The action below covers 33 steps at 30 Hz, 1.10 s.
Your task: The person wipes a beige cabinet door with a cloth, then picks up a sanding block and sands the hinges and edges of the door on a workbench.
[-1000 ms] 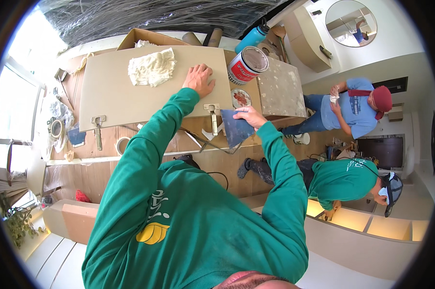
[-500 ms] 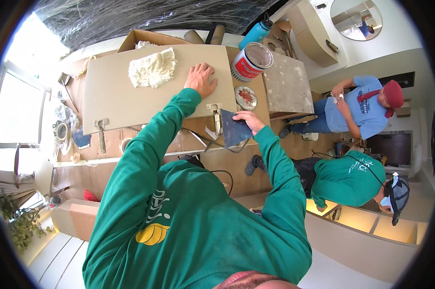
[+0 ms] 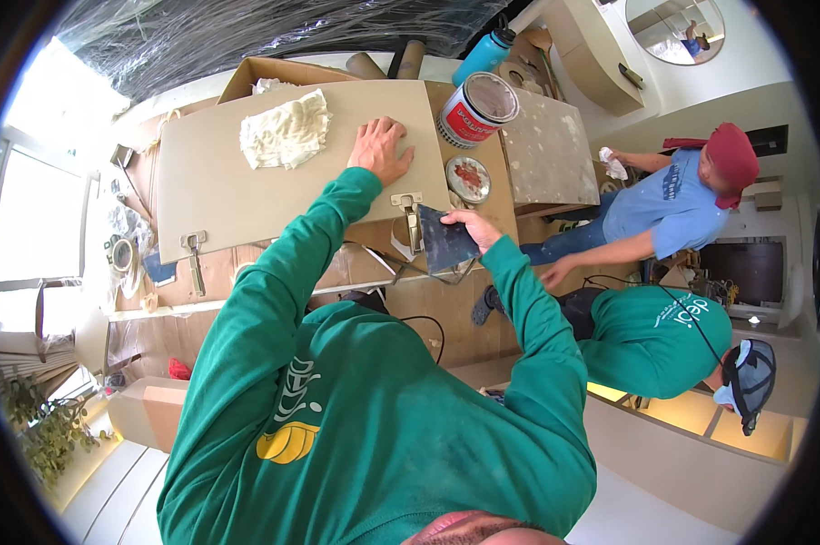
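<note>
A beige cabinet door panel with two metal hinges lies on the work table. My left hand rests on its upper right part, palm down, fingers extended. Between the fingers and thumb of my right hand is a dark blue, scuffed square sheet, just beside the right hinge. A crumpled white cloth lies on the panel, left of my left hand. To the right stand a large red-and-white can and a round lid with reddish smears.
A turquoise bottle stands behind the can, and a paint-spotted board lies to its right. Tape rolls and another blue sheet are at the left. Two people, in a blue shirt and a green shirt, are at the right.
The dark blue sheet in my right hand has tilted slightly. The person in the blue shirt has turned and reaches one arm down, a white wad in the other hand. My left hand stays put.
</note>
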{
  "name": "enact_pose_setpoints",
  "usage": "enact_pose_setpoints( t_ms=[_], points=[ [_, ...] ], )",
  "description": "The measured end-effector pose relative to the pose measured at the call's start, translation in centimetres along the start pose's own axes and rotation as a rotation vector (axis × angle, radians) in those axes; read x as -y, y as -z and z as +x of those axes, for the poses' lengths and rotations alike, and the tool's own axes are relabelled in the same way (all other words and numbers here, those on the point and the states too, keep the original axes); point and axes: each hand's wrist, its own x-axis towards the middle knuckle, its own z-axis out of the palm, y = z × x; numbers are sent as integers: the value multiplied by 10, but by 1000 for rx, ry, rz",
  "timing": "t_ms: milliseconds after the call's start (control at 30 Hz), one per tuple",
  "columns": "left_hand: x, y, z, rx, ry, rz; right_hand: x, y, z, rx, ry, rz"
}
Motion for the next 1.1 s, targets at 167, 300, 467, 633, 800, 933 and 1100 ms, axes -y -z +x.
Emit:
enact_pose_setpoints(
  t_ms=[167,300,467,633,800,933,1100],
  points=[
    [-1,0,2,21,-8,-1,-31,0,4,271,-23,579],
    [3,0,1,3,-9,-4,-50,-21,1,450,-119,1040],
    [5,-4,-1,-49,-41,-1,-74,-41,3,502,-35,1316],
    [3,-3,-1,-13,-37,-9,-86,-24,-1,290,283,709],
    [5,-3,-1,-23,-31,-13,-38,-15,-43,-24,448,63],
    [3,-3,-1,-19,-39,-8,-6,9,-37,-128,470,-311],
    [3,0,-1,-2,-32,2,27,3,-24,-92,387,-577]
  ],
)
